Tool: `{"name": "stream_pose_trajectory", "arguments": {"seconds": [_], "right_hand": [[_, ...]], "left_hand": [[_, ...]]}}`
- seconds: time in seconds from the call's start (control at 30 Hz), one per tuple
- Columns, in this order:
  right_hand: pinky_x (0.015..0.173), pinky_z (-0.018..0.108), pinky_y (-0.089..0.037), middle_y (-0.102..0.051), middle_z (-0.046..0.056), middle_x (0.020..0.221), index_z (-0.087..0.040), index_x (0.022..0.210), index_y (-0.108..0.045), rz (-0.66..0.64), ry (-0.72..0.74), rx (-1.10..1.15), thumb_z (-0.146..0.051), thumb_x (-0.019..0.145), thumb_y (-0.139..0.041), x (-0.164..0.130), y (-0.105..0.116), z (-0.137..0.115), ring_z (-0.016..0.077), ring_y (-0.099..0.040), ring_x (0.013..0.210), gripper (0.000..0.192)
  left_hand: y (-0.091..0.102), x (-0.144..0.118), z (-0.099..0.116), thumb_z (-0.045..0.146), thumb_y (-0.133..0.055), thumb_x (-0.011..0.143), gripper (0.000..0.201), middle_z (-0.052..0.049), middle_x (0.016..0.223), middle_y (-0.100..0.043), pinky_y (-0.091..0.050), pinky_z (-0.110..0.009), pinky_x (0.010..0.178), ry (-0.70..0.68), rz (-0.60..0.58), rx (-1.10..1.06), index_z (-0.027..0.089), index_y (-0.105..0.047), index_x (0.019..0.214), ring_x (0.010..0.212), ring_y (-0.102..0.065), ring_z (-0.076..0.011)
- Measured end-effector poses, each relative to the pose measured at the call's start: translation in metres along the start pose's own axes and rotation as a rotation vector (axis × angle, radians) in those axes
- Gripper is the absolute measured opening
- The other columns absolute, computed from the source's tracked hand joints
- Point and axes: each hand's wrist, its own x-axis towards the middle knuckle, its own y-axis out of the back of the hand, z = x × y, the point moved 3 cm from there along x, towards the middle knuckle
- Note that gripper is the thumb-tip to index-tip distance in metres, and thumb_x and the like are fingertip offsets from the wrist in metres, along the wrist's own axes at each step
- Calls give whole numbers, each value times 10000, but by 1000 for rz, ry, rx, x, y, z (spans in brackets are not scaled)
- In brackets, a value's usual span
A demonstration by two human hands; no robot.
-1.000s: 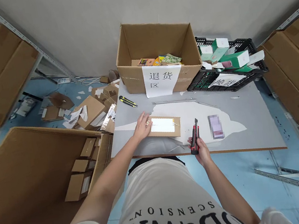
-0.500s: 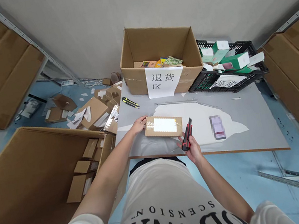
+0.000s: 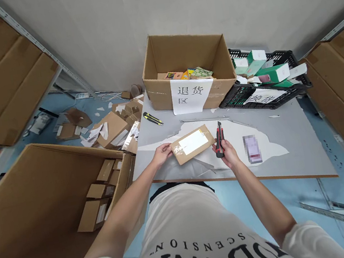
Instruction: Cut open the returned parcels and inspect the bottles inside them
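Small flat parcel (image 3: 193, 144): brown cardboard, oblong, white label across its top face, clear shiny tape at the left end. It sits on the grey tabletop (image 3: 293, 144) near the front edge, turned at a slant so its right end points away from the person. Left hand (image 3: 163, 153) grips the parcel's left end, fingers curled round the edge. Right hand (image 3: 228, 155) is closed round a red-and-black utility knife (image 3: 219, 139), held roughly upright, its tip pointing away from the person; the knife stands just beside the parcel's right end, and whether it touches the cardboard cannot be told. Parcel lies between the two hands. A blurred card (image 3: 252, 149) lies on the tabletop to the right of the knife hand. A yellow-and-black knife (image 3: 152, 118) lies further back on the left. Behind it, an open carton (image 3: 188, 71) with a paper sign on its front; beside that, a black crate (image 3: 263, 83) of green and white boxes.
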Motion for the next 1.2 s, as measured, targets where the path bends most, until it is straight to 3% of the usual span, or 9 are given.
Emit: {"name": "stream_pose_trajectory", "arguments": {"seconds": [0.17,0.37,0.6,0.8,0.93,1.03,1.2], "right_hand": [[681,313,-571,-648,21,886,-234,900,-546,-87,-26,-73,-419,815,-596,38,-11,-30,136,-637,718,210],[547,273,-499,-595,1,699,-217,843,-498,-184,-36,-311,-414,835,-561,73,-39,-47,116,-546,544,207],[509,242,-442,-587,0,687,-191,876,-542,-207,-2,-410,-438,803,-591,102,-61,-43,109,-513,544,263],[469,218,-387,-541,-32,662,-200,959,-522,-193,48,-455,-478,774,-592,106,-67,-32,101,-465,535,341],[480,224,-392,-546,-34,672,-207,975,-516,-198,77,-450,-503,754,-591,100,-71,-29,104,-475,542,377],[505,229,-405,-549,-38,675,-212,981,-511,-172,107,-433,-520,744,-588,93,-68,-29,108,-492,563,397],[527,237,-432,-580,-27,741,-220,995,-487,-87,143,-350,-551,745,-567,62,-44,-20,109,-526,596,422]], "left_hand": [[-15,-27,-30,410,-756,680,441,-92,1031,-701,-504,-398,942,-34,64,-124,149,-623,1010,1005,-649,-215],[-37,-54,-60,413,-787,629,449,-82,934,-723,-512,-397,934,-2,121,-237,154,-631,962,946,-676,-218],[-60,-63,-71,359,-806,616,365,-42,756,-720,-523,-398,915,26,95,-270,163,-629,867,838,-698,-207],[-57,-55,-72,366,-792,630,331,-38,699,-702,-558,-357,795,12,86,-93,171,-625,839,749,-695,-195],[-48,-53,-68,370,-794,625,340,-72,767,-714,-552,-360,788,10,81,19,168,-633,847,787,-695,-221],[-43,-49,-61,334,-821,592,419,-134,950,-705,-526,-384,862,-14,78,76,144,-626,911,905,-683,-252],[-38,-33,-53,232,-854,537,768,-215,1342,-487,-461,-418,968,-1,-3,89,156,-504,1216,1184,-546,-300]]}}
